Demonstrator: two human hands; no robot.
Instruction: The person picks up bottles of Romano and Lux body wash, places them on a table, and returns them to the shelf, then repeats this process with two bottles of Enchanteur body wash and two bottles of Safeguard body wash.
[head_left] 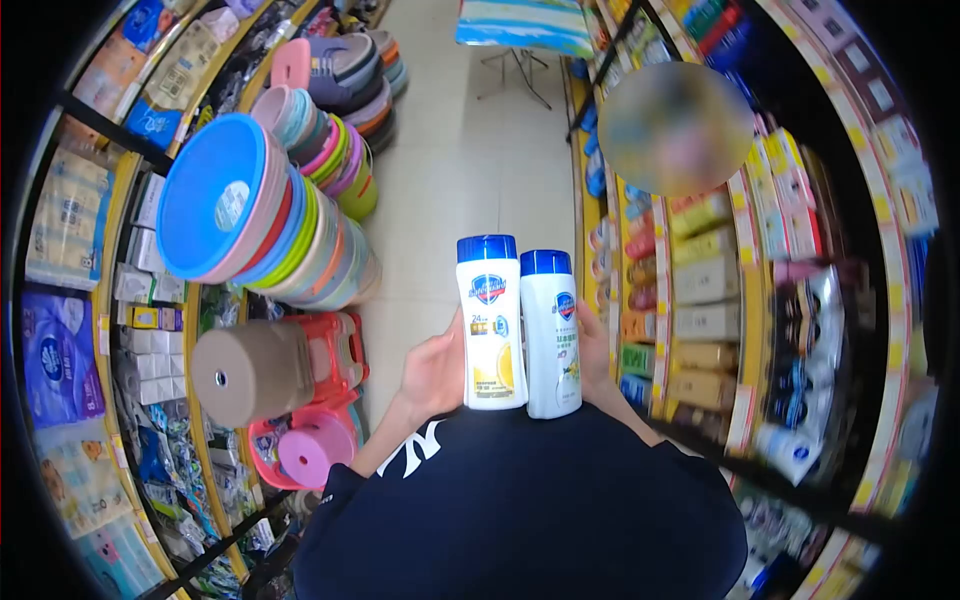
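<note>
A: As the head view has it, what's the grip state?
B: Left hand (435, 375) is clamped on the yellow-label wash bottle (492, 325) and right hand (595, 352) on the green-label wash bottle (552, 335).
A: Position?
B: Both are upright and touching side by side between the hands, blue caps above the fingers. The stacked plastic basins (250, 215) sit well left of the left hand.

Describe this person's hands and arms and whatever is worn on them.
The left hand and right hand are bare: no gloves, and no ring or watch shows. The left forearm is uncovered up to a dark navy sleeve. The sleeve is part of a navy top with a white interlocking-letter emblem. The right arm past the wrist is hidden behind that fabric.
</note>
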